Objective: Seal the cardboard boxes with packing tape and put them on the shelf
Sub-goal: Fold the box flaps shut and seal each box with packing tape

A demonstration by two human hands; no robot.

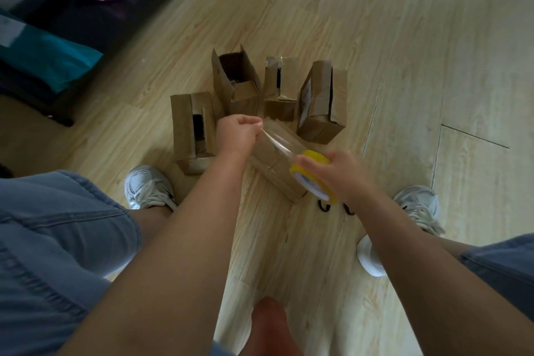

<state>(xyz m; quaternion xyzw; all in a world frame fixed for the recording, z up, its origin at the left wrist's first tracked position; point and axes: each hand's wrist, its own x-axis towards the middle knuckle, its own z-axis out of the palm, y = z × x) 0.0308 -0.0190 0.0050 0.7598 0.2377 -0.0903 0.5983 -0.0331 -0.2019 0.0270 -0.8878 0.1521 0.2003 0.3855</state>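
Forearms reach over the floor [404, 37]: left hand [238, 131] pinches the tape end, right hand [338, 173] grips the tape roll [313, 179], a strip stretched above the lying box [277, 159] (sealing apparently just beginning). Four standing boxes [235, 84] behind remain open, unshelved.

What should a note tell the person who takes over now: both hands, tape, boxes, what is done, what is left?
Left hand: pinches the free end of the clear tape strip.
Right hand: grips the yellow tape roll.
Boxes: one lying box on the floor under the stretched strip; four other boxes stand behind it, tops not sealed shut.
Done: strip pulled out.
Left: stick it down, cut it, seal the others, put all on the shelf.
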